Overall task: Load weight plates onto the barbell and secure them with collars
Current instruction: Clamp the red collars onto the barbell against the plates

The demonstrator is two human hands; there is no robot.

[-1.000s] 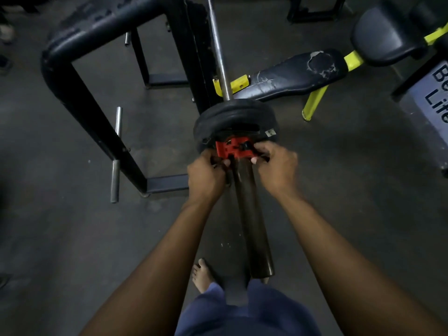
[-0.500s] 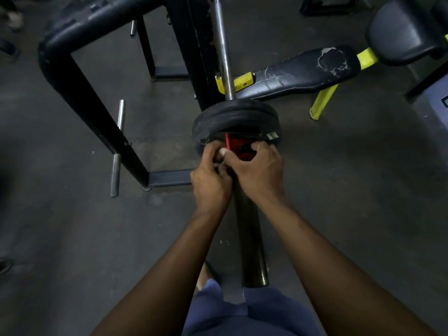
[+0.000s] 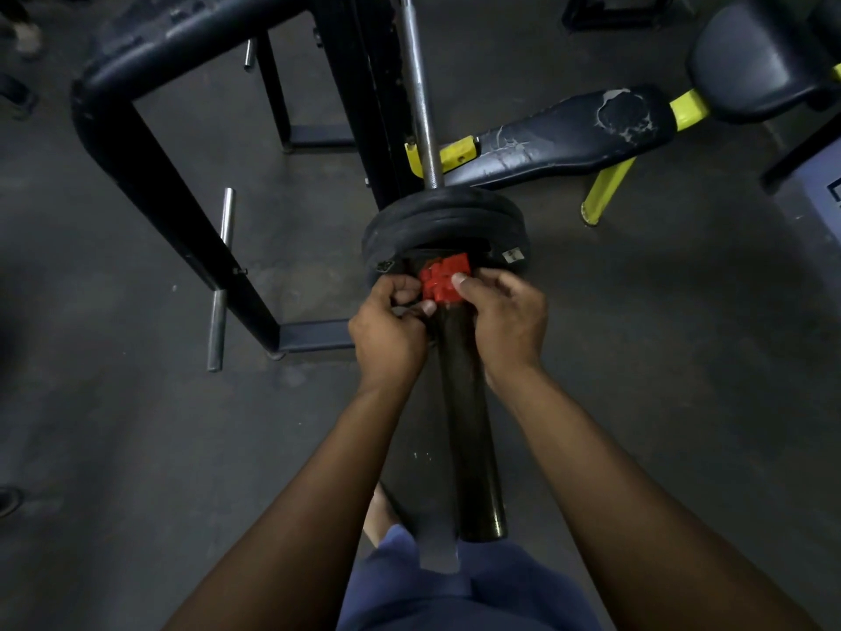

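Black weight plates (image 3: 443, 216) sit stacked on the barbell, whose dark sleeve (image 3: 468, 430) runs toward me and whose silver shaft (image 3: 421, 97) runs away. A red collar (image 3: 443, 280) is on the sleeve, up against the nearest plate. My left hand (image 3: 387, 334) is closed at the collar's left side, fingers curled on its edge. My right hand (image 3: 505, 321) grips the collar from the right, thumb on its red top.
A dark rack frame (image 3: 150, 143) with silver plate pegs (image 3: 220, 280) stands to the left. A worn bench pad (image 3: 559, 138) on yellow legs lies at the right, with another padded seat (image 3: 755, 61) beyond it. The floor is grey concrete.
The red collar is more exposed now. My hands, bunched together over it half a second ago, have spread slightly to its two sides. The camera has shifted a little.
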